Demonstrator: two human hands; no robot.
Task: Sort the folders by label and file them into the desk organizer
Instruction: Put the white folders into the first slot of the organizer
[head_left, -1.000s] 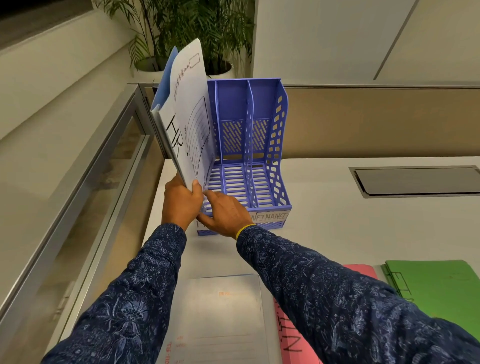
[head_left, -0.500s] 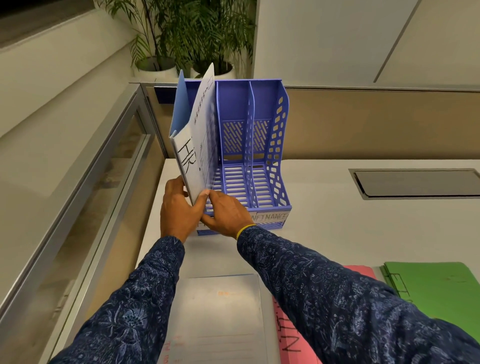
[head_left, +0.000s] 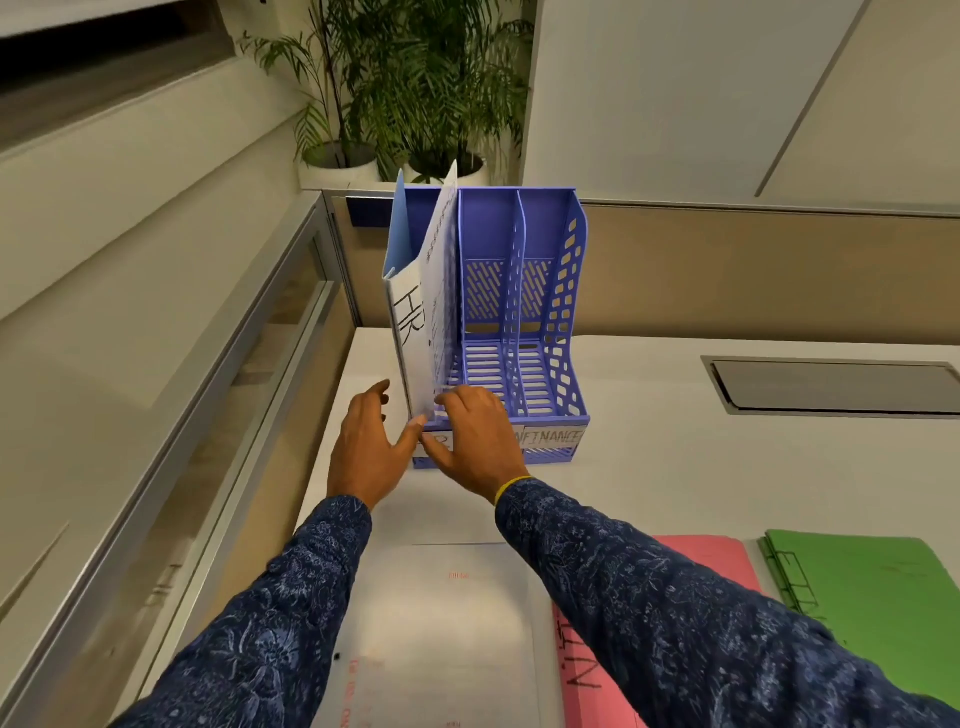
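Fig. Filing the HR folder; head view.

**Task item.** The HR folder (head_left: 410, 322) stands upright in the far-left slot of the organizer (head_left: 566, 312). Its spine faces near, so the "HR" lettering reads from the front. The covers splay a little at the top, white one to the right, blue one to the left. The bottom edge looks seated on the slot floor, but the hands hide the near corner, so this cannot be confirmed.

**Hands.** The L hand (head_left: 366, 452) is spread just left of the folder, fingers straight and apart, w/ only the thumb tip at the near lower corner. It acts as a side guard, not a grip. The R hand (head_left: 478, 441) rests over the organizer's near lip w/ fingers loosely bent against the folder's right face and thumb out to the left. Nothing is pinched as far as can be seen. Together they probably square the folder so it does not tip.

**Organizer.** It sits at the far-left part of the desk (head_left: 675, 493). The middle and right slots hold nothing. The label strip (head_left: 550, 435) on the near face reads "FINANCE" under the right slot; the hands cover the left label.

**Awaiting sort (near edge, flat).** A clear folder (head_left: 452, 613), a pink folder (head_left: 717, 566) and a green folder (head_left: 872, 592) lie side by side, L to R, within easy reach.

**Stage (est.).** One folder is filed and three remain.
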